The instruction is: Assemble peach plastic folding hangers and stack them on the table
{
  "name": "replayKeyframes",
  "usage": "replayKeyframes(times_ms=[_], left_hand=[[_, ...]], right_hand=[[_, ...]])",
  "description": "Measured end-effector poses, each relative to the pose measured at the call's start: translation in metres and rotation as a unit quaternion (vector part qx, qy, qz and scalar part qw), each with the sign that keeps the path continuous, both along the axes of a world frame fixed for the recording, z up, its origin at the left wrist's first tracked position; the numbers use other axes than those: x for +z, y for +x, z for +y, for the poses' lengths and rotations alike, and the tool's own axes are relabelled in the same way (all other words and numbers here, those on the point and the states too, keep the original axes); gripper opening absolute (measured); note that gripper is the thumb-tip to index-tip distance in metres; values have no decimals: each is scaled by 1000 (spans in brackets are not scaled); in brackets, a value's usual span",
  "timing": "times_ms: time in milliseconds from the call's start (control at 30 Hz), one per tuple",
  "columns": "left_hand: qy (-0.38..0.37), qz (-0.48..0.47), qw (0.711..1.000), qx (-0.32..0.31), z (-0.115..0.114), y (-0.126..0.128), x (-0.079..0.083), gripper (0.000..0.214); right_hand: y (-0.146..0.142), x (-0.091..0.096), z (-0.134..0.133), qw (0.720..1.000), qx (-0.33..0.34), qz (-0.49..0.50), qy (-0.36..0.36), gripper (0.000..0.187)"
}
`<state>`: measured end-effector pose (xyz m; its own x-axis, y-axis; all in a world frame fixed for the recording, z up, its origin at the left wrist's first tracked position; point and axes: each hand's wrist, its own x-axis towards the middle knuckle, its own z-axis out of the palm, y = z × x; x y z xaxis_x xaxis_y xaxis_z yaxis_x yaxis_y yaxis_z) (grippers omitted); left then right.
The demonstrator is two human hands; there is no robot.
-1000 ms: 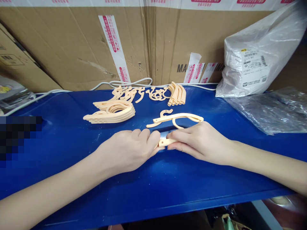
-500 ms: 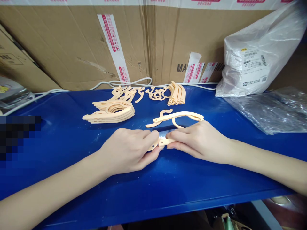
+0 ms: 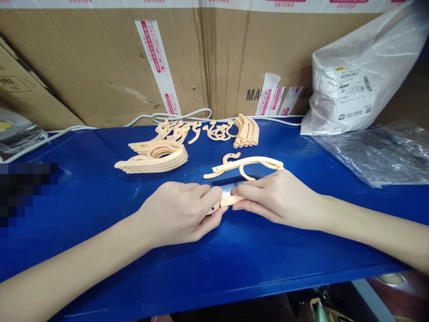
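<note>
My left hand [image 3: 186, 210] is closed, pinching a cream plastic hanger piece [image 3: 213, 209] with a small hole in its end. Most of that piece is hidden under my fingers. Between thumb and fingers, my right hand [image 3: 276, 197] grips a cream hanger arm [image 3: 229, 201], whose end meets the left piece. Whether the two are joined I cannot tell. Just beyond my right hand lie a curved hanger arm [image 3: 250, 164] and a hook-shaped piece [image 3: 230, 156], overlapping on the blue tabletop [image 3: 261, 259].
A stack of cream hanger parts [image 3: 157, 163] lies at left. Behind it are loose hook pieces [image 3: 181, 132] and a bundle of curved arms [image 3: 247, 130]. A white cable [image 3: 134, 120] runs along cardboard boxes [image 3: 110, 62]. At right stand a plastic bag [image 3: 330, 98] and clear wrapping [image 3: 375, 156].
Both hands stay nearly in place, with the piece ends still together. The hole in the right-hand arm's end showed before and is hardly visible now.
</note>
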<state>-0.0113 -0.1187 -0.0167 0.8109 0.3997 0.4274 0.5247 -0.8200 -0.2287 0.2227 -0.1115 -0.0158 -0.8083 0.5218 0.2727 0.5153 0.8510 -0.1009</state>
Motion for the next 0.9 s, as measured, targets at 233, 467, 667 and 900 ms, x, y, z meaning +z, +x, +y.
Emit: replayKeyframes(times_ms=[233, 467, 667, 900], left_hand=[[8, 25, 1000, 7, -3, 2, 2, 33], [-111, 5, 994, 16, -6, 2, -4, 30], [-262, -22, 964, 47, -5, -2, 4, 26], [-453, -94, 883, 82, 0, 0, 19, 35]], right_hand=[[-1, -4, 0, 998, 14, 4, 55, 38], [-3, -4, 0, 999, 9, -24, 35, 44], [2, 0, 6, 999, -6, 35, 37, 38], [10, 10, 19, 975, -77, 165, 125, 33]])
